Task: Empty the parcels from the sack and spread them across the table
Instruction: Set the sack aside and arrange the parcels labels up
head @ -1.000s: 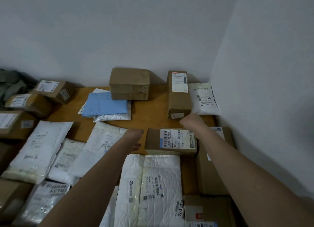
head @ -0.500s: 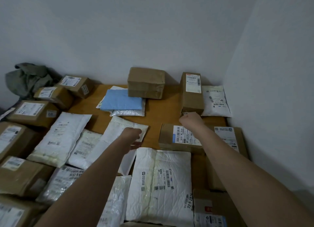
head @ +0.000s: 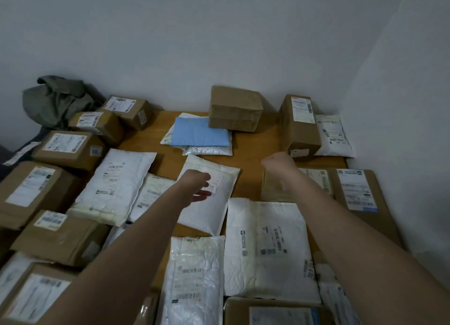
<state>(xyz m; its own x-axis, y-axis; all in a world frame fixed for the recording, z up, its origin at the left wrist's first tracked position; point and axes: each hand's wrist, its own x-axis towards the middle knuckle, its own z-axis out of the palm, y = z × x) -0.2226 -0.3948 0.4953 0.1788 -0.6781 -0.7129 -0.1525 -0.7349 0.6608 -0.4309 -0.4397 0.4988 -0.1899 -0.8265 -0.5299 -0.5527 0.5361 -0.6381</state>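
Observation:
Parcels cover the wooden table (head: 253, 144): brown boxes on the left, white padded mailers in the middle. The crumpled grey-green sack (head: 56, 100) lies at the far left against the wall. My left hand (head: 196, 185) is on a white padded mailer (head: 214, 212) at mid-table, fingers curled down on it and thumb out to the right. My right hand (head: 280, 164) is curled over the far edge of a flat brown labelled box (head: 275, 188), which looks blurred. Both hands are seen from behind, so the fingertips are hidden.
A taped brown box (head: 235, 109) and a blue mailer (head: 199, 134) sit at the back centre. A tall brown box (head: 300, 123) and a white bag (head: 333, 136) stand in the right corner. Walls close off the back and right. Bare wood shows around mid-table.
The view has swung left, bringing the sack and more left-hand boxes into sight. The white mailer under my left hand has slid slightly right, and the flat brown box has shifted with my right hand.

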